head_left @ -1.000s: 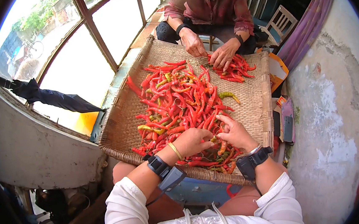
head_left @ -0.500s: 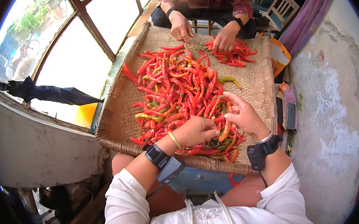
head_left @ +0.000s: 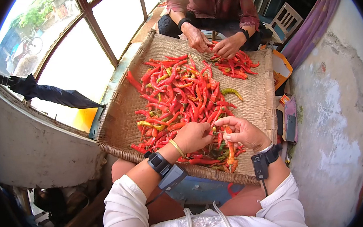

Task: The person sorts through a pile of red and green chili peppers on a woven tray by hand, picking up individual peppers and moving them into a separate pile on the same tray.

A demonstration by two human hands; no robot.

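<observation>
My right hand [head_left: 246, 135] pinches an orange-red chili pepper [head_left: 230, 152], which hangs tip down over the near part of the pile. Close beside it, my left hand [head_left: 192, 137] has thumb and fingers drawn together; whatever lies between its fingertips is hidden. Beneath both hands spreads a large heap of red chili peppers [head_left: 175, 88], with some orange, yellow and green ones mixed in. The heap rests on a woven tray [head_left: 253, 103] with a raised rim. A lone green-yellow chili pepper [head_left: 232, 93] lies to the right of the heap.
Across the tray, another person's hands [head_left: 212, 45] work together above a smaller pile of red chili peppers [head_left: 239, 65]. A folded dark umbrella [head_left: 60, 95] lies along the window side at left. A rough wall [head_left: 331, 114] stands at right, with a wooden chair [head_left: 285, 20] farther back.
My right hand has come down and closer to my left, and the orange-red chili pepper now hangs more upright. The other person's hands have come together.
</observation>
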